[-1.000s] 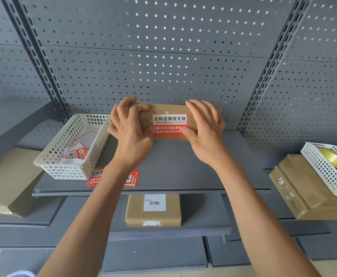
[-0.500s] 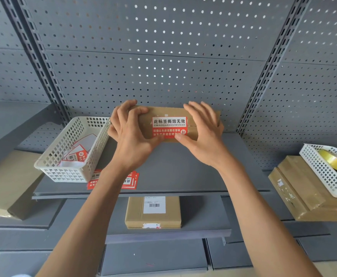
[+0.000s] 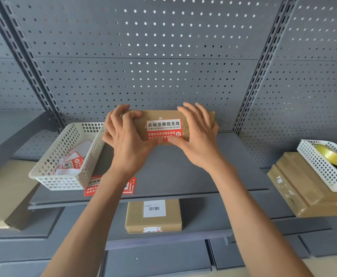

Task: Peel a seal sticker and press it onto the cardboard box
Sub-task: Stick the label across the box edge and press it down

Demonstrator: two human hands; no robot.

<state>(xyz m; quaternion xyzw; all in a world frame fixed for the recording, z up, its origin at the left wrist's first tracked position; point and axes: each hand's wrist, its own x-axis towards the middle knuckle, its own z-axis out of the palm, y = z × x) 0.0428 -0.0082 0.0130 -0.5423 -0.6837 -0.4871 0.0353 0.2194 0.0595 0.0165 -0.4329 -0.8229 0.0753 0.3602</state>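
Note:
A brown cardboard box (image 3: 159, 115) stands on the grey shelf (image 3: 183, 176) against the pegboard. A red and white seal sticker (image 3: 163, 128) lies across its front. My left hand (image 3: 127, 140) grips the box's left end, fingers curled over the top, thumb at the sticker's lower edge. My right hand (image 3: 197, 136) holds the right end, fingers spread over the top, thumb pressing the sticker's lower right edge. More seal stickers (image 3: 95, 186) lie on the shelf's front left, partly under my left forearm.
A white basket (image 3: 63, 176) with sticker sheets sits left of the box. A labelled cardboard box (image 3: 153, 215) lies on the lower shelf. At right, a white basket (image 3: 323, 168) with a yellow tape roll (image 3: 330, 154) rests on another box (image 3: 295, 188). A further box lies at far left.
Both thumbs have slid inward along the sticker's lower edge toward each other. The view has shifted slightly; the box stays in place.

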